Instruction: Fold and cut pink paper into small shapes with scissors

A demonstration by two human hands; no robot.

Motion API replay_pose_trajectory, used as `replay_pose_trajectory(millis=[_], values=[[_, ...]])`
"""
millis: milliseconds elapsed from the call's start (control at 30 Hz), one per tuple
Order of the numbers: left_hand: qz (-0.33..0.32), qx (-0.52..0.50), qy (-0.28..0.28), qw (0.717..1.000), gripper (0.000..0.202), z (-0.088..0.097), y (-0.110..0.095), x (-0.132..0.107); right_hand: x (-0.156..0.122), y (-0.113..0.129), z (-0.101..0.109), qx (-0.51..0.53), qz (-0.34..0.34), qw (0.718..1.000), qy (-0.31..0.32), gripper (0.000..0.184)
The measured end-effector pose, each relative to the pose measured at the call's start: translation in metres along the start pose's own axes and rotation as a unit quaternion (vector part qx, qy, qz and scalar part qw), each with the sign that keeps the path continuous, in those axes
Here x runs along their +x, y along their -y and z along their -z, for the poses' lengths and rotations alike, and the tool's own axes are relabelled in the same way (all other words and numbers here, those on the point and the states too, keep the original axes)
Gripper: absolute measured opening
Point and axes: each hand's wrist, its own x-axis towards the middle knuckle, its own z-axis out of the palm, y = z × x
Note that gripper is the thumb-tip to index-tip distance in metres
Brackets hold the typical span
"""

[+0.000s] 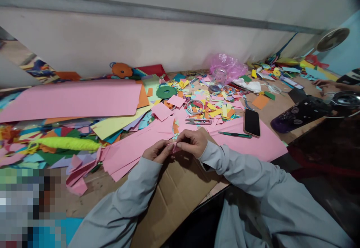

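Note:
My left hand and my right hand meet over a brown cardboard sheet. Between their fingertips they pinch a small piece of pink paper, partly covered by the fingers. Its exact shape is too small to make out. Long pink paper strips lie fanned out beside my left hand. Just beyond the hands rest thread snips and a roll of clear tape. A green pen-like cutter lies on a pink sheet to the right of my right hand.
A smartphone and a dark tumbler are on the right. Paper scraps spread around a glass jar. At left are a large pink sheet and a yellow-green wrapped bundle. Another person's hands show at far right.

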Motion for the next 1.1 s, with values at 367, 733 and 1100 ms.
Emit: replay_pose_trajectory(millis=[367,733,1100], values=[[0.017,-0.019,0.023,0.999,0.032,0.002,-0.004,-0.002,0.001,-0.006,-0.002,0.025,0.044,0.999,-0.008,0.012],[0.024,-0.016,0.032,0.999,0.034,0.000,-0.002,-0.003,0.001,0.001,0.002,-0.040,0.066,0.997,-0.006,0.012],[0.004,0.013,0.005,1.000,0.037,0.001,0.002,-0.001,0.005,0.007,0.005,0.050,-0.065,0.997,0.002,0.030]])
